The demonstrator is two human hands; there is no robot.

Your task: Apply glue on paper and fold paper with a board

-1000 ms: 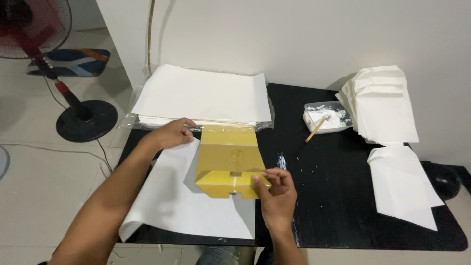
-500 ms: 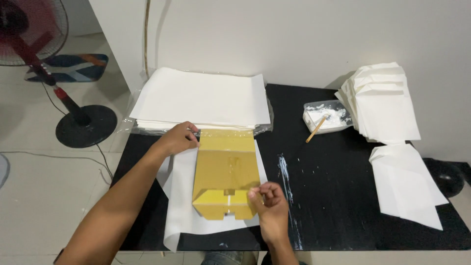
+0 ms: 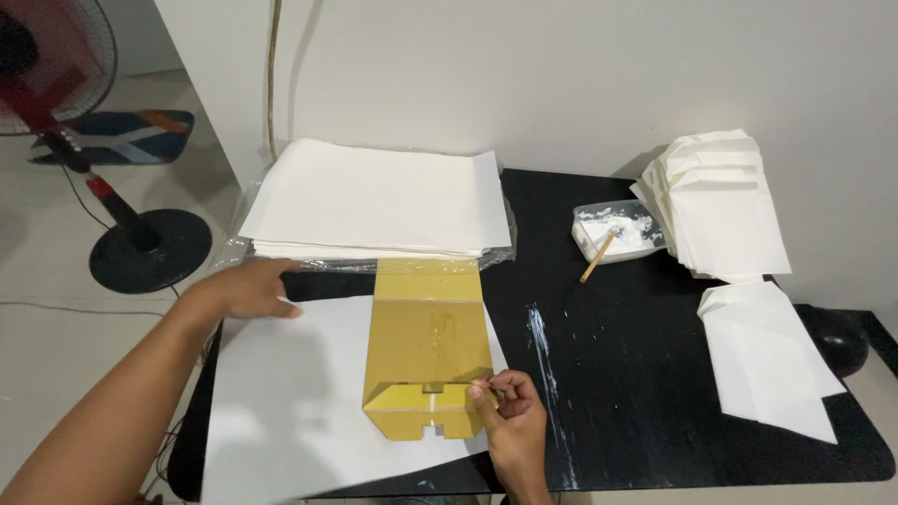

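Observation:
A yellow cardboard form point(image 3: 427, 351) lies flat on a white paper sheet point(image 3: 281, 393) on the black table point(image 3: 655, 374). My right hand point(image 3: 510, 421) pinches the form's near right corner. My left hand point(image 3: 245, 288) rests with fingers spread at the sheet's far left edge, just in front of the plastic-wrapped stack of white paper point(image 3: 374, 201). The form's far end touches that stack.
A clear tub of white paste point(image 3: 622, 231) with a wooden stick point(image 3: 598, 257) stands at the back right. Folded white paper bags are piled at the far right point(image 3: 725, 201), with more lying in front point(image 3: 767, 360). A white paste streak point(image 3: 540, 341) marks the table. A standing fan point(image 3: 84, 159) is on the floor at left.
The white sheet now lies flat under the form instead of being lifted against its side. My left hand slid left off the form to the sheet's edge. My right hand stays at the near corner.

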